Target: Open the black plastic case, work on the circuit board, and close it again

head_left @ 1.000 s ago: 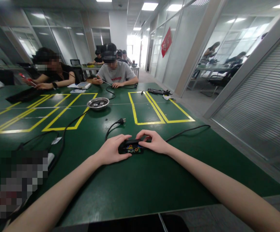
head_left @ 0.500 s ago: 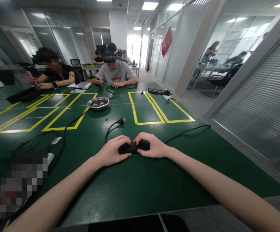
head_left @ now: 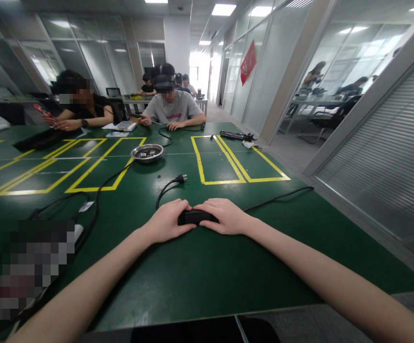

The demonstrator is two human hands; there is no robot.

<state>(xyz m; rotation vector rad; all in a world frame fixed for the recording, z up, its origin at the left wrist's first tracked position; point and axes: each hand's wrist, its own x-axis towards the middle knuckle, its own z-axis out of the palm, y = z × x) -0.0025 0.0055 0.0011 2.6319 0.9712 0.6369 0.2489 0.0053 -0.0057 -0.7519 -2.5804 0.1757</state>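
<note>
A black power adapter [head_left: 194, 217] lies across the space between my hands, low over the green table. My left hand [head_left: 167, 221] grips its left end, thumb in front and fingers over the far side. On the other end my right hand [head_left: 224, 216] is closed, with its fingers laid over the top and the thumb along the near face. From behind my left hand a black cord curves up to a power plug [head_left: 181, 179]. Another black cable [head_left: 280, 195] runs off to the right from beside my right hand. The adapter's ends are hidden by my fingers.
A metal bowl [head_left: 147, 153] with small metal parts stands beyond my left hand. Yellow tape [head_left: 224, 182] marks rectangles on the table [head_left: 207, 281]. A folded black tripod-like item [head_left: 236, 136] lies at the far right. Two people [head_left: 173, 107] work across the table.
The adapter has been turned a little in my hands, so a smoother face shows now. My right fingers have flattened and slid left over its top. The view has shifted slightly.
</note>
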